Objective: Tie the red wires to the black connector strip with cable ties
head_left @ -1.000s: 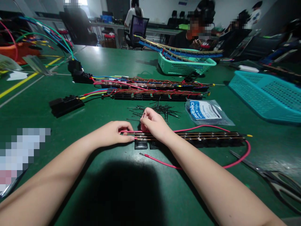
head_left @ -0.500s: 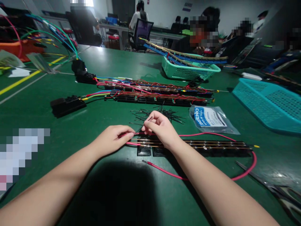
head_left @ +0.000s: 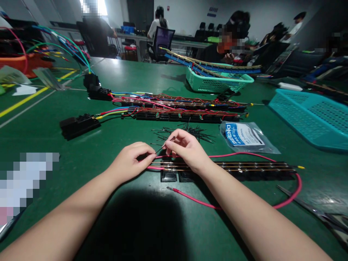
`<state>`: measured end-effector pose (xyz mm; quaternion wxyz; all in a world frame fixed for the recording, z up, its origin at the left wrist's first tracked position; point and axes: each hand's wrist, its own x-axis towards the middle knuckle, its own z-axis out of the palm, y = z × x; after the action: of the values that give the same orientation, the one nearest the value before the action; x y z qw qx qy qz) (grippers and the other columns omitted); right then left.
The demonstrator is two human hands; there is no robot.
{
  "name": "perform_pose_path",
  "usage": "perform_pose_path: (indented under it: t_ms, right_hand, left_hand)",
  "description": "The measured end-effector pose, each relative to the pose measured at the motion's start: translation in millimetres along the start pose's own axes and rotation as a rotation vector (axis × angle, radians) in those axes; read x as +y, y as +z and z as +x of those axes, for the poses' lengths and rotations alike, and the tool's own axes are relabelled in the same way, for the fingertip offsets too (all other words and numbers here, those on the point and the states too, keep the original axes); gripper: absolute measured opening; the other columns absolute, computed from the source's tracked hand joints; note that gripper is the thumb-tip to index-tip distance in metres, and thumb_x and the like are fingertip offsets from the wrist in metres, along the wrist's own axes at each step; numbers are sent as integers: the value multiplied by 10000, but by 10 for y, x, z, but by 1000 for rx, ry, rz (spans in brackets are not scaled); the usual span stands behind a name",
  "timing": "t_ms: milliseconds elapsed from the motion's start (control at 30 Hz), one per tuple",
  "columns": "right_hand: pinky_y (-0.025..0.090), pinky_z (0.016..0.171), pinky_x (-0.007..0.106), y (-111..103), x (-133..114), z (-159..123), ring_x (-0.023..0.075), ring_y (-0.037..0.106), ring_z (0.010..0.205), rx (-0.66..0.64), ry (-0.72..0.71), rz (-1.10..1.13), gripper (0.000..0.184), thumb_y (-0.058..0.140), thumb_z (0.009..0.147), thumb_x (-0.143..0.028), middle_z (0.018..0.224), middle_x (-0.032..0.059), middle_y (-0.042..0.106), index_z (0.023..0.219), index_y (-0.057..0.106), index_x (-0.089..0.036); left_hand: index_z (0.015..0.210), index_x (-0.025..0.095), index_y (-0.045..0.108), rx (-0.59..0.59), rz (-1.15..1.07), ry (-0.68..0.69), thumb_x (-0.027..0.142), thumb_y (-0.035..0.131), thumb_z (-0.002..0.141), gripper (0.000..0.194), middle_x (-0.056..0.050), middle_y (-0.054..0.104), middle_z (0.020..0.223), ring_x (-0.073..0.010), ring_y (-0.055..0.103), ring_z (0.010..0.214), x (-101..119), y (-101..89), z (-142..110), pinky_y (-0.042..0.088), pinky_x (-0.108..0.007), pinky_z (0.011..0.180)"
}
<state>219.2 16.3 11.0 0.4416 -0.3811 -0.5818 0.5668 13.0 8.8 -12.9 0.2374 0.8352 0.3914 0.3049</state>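
- Cable tie point(head_left: 160, 149) (black, thin): pinched between left hand point(head_left: 134, 160) and right hand point(head_left: 187, 148), fingertips closed, by black strip point(head_left: 255, 172), left end.
- Green basket point(head_left: 208, 85), far: holds overhanging blue strips point(head_left: 220, 68).

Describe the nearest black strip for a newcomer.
On the green table, find the right hand. Partly behind it lies the long black strip; unlike the wired strips farther back, it has a thick red cable looping around its right end.

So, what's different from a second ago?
Relative to the black segmented strip, the left hand has moved slightly left; a thin black tie now shows between it and the right hand. The loose-ended red cable, blue-labelled clear plastic packet and metal scissors stayed put.
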Motion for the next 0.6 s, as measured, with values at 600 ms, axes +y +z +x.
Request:
perform_pose_path:
  t_ms: [600]
  right_hand:
    - [423, 481, 174, 23, 27, 19, 85, 597, 562, 62, 57, 47, 267, 719, 737, -309, 745, 3, 687, 787, 490, -181]
  left_hand:
    - [874, 167, 563, 227, -484, -221, 468, 424, 893, 332, -17, 612, 772, -120, 556, 663, 18, -85, 567, 452, -242, 651]
